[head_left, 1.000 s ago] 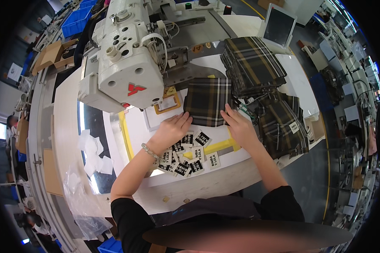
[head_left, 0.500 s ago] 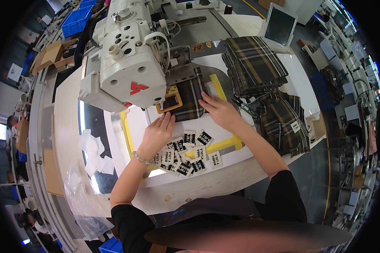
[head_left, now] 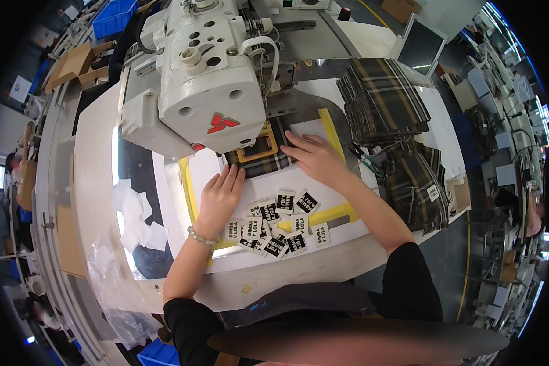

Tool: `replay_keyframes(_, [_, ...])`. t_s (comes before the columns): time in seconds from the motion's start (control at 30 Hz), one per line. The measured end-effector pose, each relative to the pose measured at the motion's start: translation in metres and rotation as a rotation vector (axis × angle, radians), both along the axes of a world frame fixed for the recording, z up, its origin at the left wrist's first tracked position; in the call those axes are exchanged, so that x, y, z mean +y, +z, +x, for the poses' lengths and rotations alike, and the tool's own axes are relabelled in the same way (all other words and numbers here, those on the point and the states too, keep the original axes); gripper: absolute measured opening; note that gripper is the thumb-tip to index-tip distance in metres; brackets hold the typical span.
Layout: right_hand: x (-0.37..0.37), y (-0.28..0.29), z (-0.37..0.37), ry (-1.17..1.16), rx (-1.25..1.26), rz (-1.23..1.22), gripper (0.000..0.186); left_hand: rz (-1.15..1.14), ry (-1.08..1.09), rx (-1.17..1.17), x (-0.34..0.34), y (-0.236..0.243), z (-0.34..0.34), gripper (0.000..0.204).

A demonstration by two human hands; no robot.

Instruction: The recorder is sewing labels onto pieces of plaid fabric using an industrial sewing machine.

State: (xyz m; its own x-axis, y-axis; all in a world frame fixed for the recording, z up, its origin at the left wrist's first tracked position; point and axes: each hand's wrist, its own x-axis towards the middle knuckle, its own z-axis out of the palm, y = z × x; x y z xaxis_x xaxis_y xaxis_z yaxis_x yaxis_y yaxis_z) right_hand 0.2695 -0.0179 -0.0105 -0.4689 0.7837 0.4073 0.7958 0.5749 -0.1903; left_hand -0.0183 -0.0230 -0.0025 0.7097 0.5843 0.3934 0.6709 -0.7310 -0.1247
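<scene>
A dark plaid fabric piece (head_left: 267, 167) lies flat on the white work surface, partly under the sewing machine's head (head_left: 210, 91). On top of it rests a small yellow rectangular clamp frame (head_left: 277, 146). My left hand (head_left: 221, 196) is open, its fingertips at the fabric's near left corner. With fingers stretched out, my right hand (head_left: 314, 157) touches the fabric's right edge. In front of both hands, several black and white woven labels (head_left: 277, 245) lie in a loose, overlapping heap. The machine head hides the fabric's far left part.
To the right stands a tall stack of plaid pieces (head_left: 384, 97), with more plaid pieces (head_left: 412, 183) and green-handled snips (head_left: 367, 160) nearby. White paper scraps (head_left: 141, 219) and a clear plastic bag (head_left: 113, 283) lie left. A small screen (head_left: 419, 46) stands at the far right.
The fabric has slid left under the clamp frame and now shows on its left side. My left hand has shifted left with the fabric's edge. The whole view has shifted slightly.
</scene>
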Motion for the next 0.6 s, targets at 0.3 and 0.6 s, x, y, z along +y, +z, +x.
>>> replay_keyframes(0.3, [-0.002, 0.011, -0.004, 0.078, 0.108, 0.049, 0.028, -0.032, 0.048, -0.050, -0.001, 0.005, -0.003, 0.036])
replay_keyframes(0.6, [0.001, 0.002, -0.004, 0.078, 0.179, -0.013, 0.027, -0.062, 0.039, -0.155, -0.005, 0.007, 0.002, 0.030])
